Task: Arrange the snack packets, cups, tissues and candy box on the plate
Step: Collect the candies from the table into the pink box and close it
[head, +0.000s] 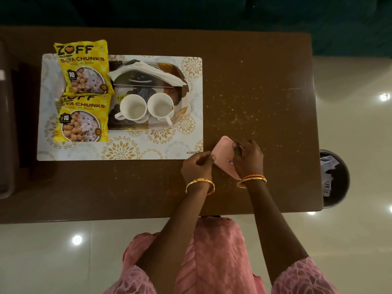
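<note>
Both hands grasp a pink box [222, 153], probably the candy box, at the lower right of the frame: the left hand [197, 165] pinches its left edge, the right hand [248, 158] covers its right side. On the plate [180, 81] at upper left sit two yellow snack packets [83, 66], two white cups [133, 108] and tissues [146, 70]. The counter [254, 92] is brown.

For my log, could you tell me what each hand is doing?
Left hand: closed on the pink box.
Right hand: closed on the same box.
</note>
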A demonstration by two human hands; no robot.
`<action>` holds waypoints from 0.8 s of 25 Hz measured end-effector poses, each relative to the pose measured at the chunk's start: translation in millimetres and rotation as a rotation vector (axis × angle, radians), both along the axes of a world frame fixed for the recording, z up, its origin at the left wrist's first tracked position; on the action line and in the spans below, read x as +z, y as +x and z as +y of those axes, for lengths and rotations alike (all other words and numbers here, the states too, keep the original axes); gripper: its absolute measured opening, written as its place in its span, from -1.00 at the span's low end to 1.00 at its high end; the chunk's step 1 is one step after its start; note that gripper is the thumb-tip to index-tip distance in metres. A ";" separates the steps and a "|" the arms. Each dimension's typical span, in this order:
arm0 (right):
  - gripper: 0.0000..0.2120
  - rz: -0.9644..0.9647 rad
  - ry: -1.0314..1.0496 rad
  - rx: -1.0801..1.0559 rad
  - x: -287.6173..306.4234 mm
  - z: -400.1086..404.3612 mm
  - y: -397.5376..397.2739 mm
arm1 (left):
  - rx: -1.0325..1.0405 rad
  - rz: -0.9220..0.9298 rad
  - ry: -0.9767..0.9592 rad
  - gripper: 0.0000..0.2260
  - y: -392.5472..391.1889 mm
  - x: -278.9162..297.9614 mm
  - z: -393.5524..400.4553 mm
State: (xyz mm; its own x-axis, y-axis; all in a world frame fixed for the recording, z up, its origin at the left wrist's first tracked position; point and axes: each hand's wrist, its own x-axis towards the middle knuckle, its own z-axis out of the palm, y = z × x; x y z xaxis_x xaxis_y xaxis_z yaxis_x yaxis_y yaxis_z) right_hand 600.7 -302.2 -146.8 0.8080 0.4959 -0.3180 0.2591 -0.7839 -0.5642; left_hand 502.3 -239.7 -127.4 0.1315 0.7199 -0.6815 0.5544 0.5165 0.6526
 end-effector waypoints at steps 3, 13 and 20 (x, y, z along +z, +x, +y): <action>-0.76 0.026 0.038 -0.044 -1.6 0.8 -0.5 | 0.104 -0.025 -0.110 -0.79 0.0 -4.1 3.0; -0.74 0.184 0.014 -0.099 -4.9 4.8 7.9 | 0.181 -0.055 -0.250 -0.77 5.8 -2.1 6.7; -0.73 0.331 -0.045 -0.196 2.7 15.0 13.4 | 0.141 0.027 -0.321 -0.81 11.4 4.3 17.9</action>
State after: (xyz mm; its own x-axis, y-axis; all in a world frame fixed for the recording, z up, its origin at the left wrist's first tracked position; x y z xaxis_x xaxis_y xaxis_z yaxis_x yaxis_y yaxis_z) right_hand 614.1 -287.3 -144.1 0.7359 0.3223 -0.5955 -0.0882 -0.8263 -0.5563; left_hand 513.6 -221.8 -123.2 0.0249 0.4781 -0.8779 0.4774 0.7659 0.4307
